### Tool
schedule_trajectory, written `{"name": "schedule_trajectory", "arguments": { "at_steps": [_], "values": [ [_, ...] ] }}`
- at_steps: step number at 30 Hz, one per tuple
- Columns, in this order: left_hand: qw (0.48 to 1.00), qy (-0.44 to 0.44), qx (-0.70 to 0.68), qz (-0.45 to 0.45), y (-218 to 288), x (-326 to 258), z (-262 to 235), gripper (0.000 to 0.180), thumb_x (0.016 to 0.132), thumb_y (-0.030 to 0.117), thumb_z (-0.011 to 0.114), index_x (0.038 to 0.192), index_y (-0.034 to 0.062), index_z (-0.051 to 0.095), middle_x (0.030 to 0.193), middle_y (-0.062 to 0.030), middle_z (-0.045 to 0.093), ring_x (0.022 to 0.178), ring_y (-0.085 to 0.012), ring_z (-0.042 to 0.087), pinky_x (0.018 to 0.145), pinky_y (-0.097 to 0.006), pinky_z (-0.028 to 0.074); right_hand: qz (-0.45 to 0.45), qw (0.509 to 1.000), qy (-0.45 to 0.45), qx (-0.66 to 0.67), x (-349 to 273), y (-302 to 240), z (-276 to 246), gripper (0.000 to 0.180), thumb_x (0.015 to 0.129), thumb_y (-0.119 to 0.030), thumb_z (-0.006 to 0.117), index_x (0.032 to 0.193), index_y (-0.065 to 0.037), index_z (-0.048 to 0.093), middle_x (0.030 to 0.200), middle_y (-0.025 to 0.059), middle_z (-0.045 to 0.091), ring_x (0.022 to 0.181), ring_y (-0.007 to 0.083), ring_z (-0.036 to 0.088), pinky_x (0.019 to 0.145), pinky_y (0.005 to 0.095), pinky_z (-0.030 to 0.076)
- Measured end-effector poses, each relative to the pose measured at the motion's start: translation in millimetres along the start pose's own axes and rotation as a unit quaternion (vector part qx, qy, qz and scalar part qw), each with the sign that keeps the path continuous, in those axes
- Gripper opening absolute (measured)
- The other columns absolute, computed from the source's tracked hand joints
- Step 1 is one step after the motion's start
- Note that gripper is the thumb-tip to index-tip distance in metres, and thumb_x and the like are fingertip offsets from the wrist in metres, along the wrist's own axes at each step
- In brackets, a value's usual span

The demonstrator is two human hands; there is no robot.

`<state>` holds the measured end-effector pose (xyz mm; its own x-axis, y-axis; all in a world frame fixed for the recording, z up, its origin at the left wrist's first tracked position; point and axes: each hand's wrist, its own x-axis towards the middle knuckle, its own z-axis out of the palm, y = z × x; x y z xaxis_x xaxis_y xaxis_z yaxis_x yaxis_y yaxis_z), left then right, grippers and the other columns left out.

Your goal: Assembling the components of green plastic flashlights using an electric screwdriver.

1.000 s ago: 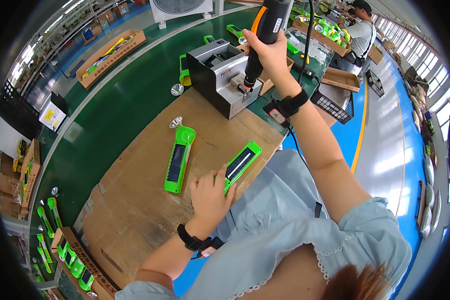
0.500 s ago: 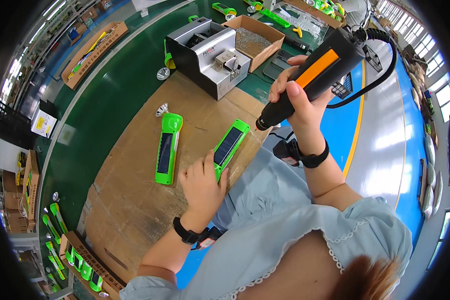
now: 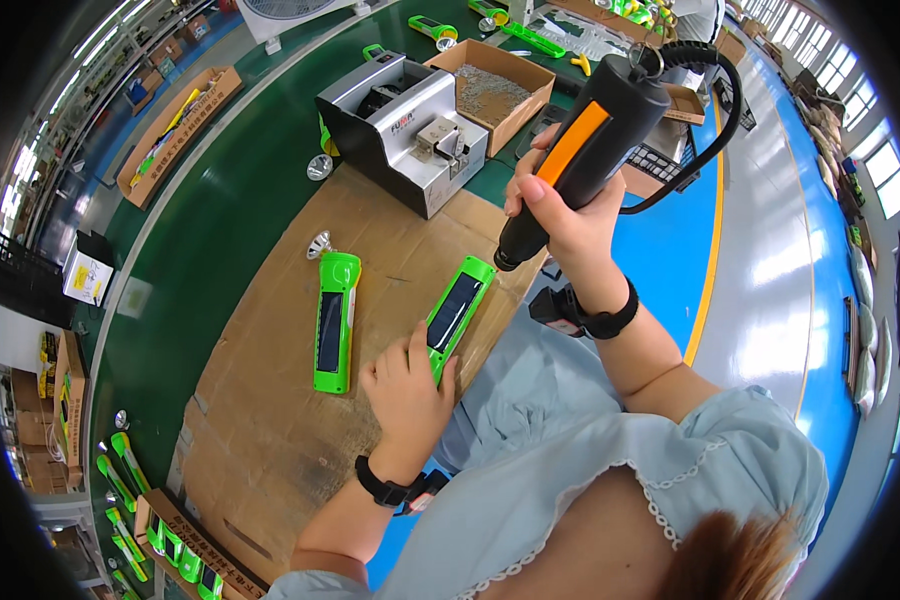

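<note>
My left hand [image 3: 410,395] grips the near end of a green flashlight part [image 3: 455,315] with a dark solar panel, lying on the cardboard. In my right hand [image 3: 570,215] is a black electric screwdriver [image 3: 595,135] with an orange stripe and a coiled cable. Its tip points down, close to the far end of that green part; whether they touch, I cannot tell. Left of it lies a second green flashlight [image 3: 337,325], with a silvery reflector [image 3: 319,245] at its far end.
A grey metal screw feeder [image 3: 410,135] stands beyond the cardboard sheet [image 3: 260,400]. Beside it is a cardboard box [image 3: 495,90] of small screws. More green flashlights fill a box [image 3: 195,535] at the lower left. Another carton [image 3: 175,130] sits at the far left.
The screwdriver has swung slightly left and its tip sits nearer the green part's far end. The view has shifted a little; my left hand keeps its grip.
</note>
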<state>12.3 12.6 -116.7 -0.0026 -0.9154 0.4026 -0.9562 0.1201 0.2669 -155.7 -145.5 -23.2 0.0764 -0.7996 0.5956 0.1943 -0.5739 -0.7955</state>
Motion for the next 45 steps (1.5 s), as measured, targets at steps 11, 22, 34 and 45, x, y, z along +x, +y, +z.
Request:
{"name": "schedule_trajectory", "arguments": {
  "at_steps": [11, 22, 34, 45],
  "values": [
    [1.000, -0.010, -0.004, -0.009, 0.2, 0.3, -1.7, 0.057, 0.076, 0.029, 0.072, 0.124, 0.0063, 0.052, 0.098, -0.0103, 0.055, 0.091, -0.0256, 0.052, 0.079, -0.040, 0.033, 0.009, 1.000, 0.018, -0.004, 3.0, 4.1, 10.1, 0.037, 0.078, -0.006, 0.070, 0.106, 0.002, 0.047, 0.072, 0.0098, 0.059, 0.059, 0.0151, 0.058, 0.055, 0.0279, 0.048],
    [1.000, -0.008, 0.007, -0.005, 3.1, 6.4, -2.2, 0.056, 0.075, 0.030, 0.071, 0.122, 0.0046, 0.054, 0.098, -0.0076, 0.057, 0.091, -0.0232, 0.053, 0.080, -0.040, 0.034, 0.006, 1.000, 0.007, -0.009, -1.2, 16.7, 6.4, 0.037, 0.077, -0.007, 0.069, 0.105, 0.002, 0.048, 0.071, 0.0087, 0.058, 0.058, 0.0141, 0.058, 0.054, 0.0272, 0.048],
    [1.000, -0.014, -0.001, -0.010, 0.9, -0.2, -4.4, 0.056, 0.076, 0.030, 0.070, 0.122, 0.0050, 0.052, 0.098, -0.0116, 0.056, 0.090, -0.0285, 0.052, 0.079, -0.041, 0.033, 0.046, 0.997, -0.016, -0.053, -9.2, 11.5, 15.5, 0.054, 0.063, -0.018, 0.080, 0.107, -0.002, 0.053, 0.081, 0.0021, 0.060, 0.071, 0.0082, 0.053, 0.068, 0.0234, 0.045],
    [1.000, -0.017, 0.004, -0.010, 2.3, 0.7, -4.5, 0.055, 0.076, 0.031, 0.070, 0.122, 0.0050, 0.053, 0.098, -0.0114, 0.056, 0.090, -0.0283, 0.051, 0.082, -0.042, 0.033, -0.050, 0.996, -0.047, -0.064, 1.4, -10.1, 21.1, 0.057, 0.066, -0.018, 0.084, 0.112, -0.002, 0.053, 0.087, 0.0023, 0.061, 0.076, 0.0084, 0.056, 0.070, 0.0241, 0.047]
  ]
}}
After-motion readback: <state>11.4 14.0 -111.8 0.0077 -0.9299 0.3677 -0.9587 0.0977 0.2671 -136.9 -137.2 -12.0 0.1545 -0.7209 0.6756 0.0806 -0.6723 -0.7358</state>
